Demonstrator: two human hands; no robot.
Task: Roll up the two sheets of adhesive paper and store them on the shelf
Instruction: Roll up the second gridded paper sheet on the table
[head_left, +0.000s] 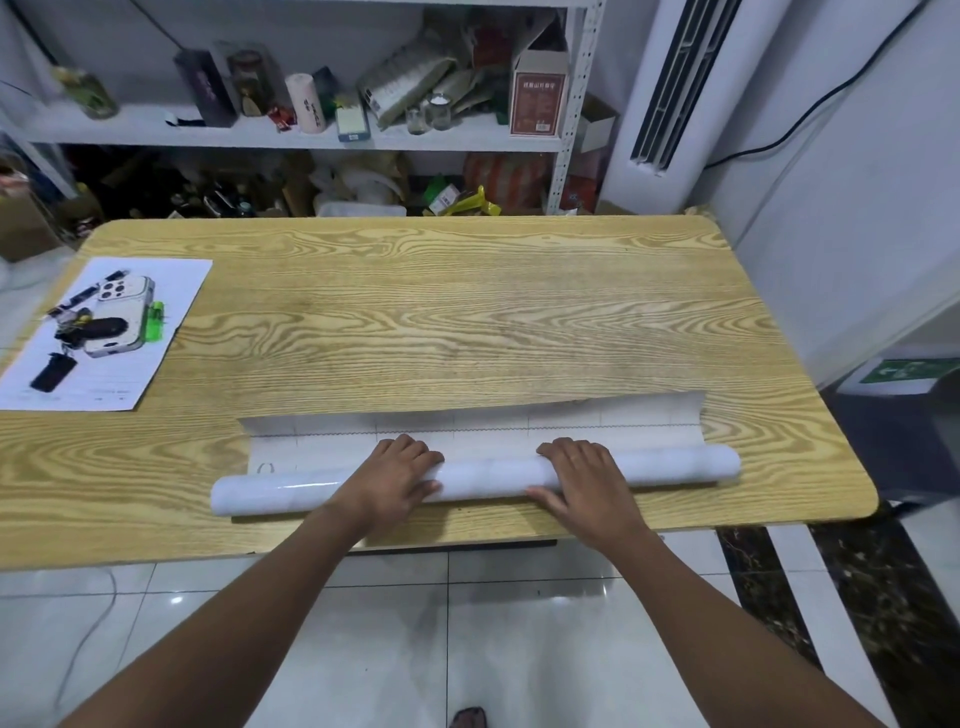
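A long white roll of adhesive paper (488, 477) lies across the near part of the wooden table (415, 322). A short flat strip of the sheet (467, 423), printed with a faint grid, still lies unrolled behind the roll. My left hand (397, 475) lies over the roll left of its middle, fingers curled over the top and thumb on the near side. My right hand (584, 480) grips the roll the same way, right of the middle. A second sheet is not visible. The white metal shelf (291, 136) stands behind the table.
A white printed page (171, 291) at the table's left carries two phones, keys and a green lighter. The shelf boards are crowded with jars, boxes and bags. A white air conditioner (665, 93) stands at the back right. Tiled floor lies below me.
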